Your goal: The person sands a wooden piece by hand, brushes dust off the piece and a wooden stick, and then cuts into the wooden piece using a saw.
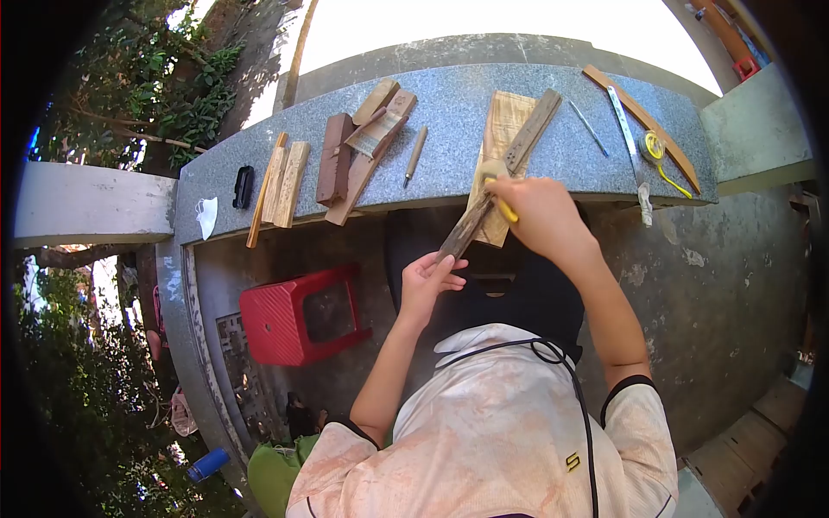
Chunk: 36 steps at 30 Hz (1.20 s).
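Left hand (429, 283) pinching, right hand (546, 217) curled tight.
Beyond both, stone counter (458, 112); beside the right, pale board (503, 125), partly covered; dark strip (529, 134), near end in the left's pinch, middle hidden around the right; yellow-handled tool (508, 211) in the right, mostly masked.

The slab (302, 125) is speckled blue-grey. On it, the wooden strip (528, 134) is dark brown, the board (503, 125) pale with brown grain. Below it, the stool (275, 321) is red.

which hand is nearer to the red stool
Left. The left hand is right of the red stool; the right hand is farther right and higher in view.
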Tool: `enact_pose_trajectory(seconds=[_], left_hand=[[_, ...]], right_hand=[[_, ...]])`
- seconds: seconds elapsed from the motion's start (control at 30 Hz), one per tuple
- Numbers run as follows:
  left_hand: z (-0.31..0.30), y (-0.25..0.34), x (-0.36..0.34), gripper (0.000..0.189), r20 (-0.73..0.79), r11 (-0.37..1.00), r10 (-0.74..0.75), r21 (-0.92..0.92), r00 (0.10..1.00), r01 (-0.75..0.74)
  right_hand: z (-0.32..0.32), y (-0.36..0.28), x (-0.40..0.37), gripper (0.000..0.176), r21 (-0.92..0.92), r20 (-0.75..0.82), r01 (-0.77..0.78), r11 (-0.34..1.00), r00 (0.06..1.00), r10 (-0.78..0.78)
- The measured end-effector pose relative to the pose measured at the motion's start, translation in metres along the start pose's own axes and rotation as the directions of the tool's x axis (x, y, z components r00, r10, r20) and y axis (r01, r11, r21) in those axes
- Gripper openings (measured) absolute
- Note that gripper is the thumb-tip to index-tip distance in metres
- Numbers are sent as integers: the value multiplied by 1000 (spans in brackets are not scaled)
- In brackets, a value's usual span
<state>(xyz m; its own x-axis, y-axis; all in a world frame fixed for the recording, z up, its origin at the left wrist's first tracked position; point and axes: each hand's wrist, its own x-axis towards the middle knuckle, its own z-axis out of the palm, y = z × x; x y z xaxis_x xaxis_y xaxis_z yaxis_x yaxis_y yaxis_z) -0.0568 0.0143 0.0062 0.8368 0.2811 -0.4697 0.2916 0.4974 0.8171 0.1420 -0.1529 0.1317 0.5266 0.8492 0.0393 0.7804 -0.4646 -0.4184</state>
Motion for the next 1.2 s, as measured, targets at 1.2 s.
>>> enact_pose_trajectory(seconds=[1.2], left_hand=[[-2,17,1,39,-3,994,-4,113,1000,4]], right_hand=[[-22,118,49,29,87,-73,-190,978,978,197]])
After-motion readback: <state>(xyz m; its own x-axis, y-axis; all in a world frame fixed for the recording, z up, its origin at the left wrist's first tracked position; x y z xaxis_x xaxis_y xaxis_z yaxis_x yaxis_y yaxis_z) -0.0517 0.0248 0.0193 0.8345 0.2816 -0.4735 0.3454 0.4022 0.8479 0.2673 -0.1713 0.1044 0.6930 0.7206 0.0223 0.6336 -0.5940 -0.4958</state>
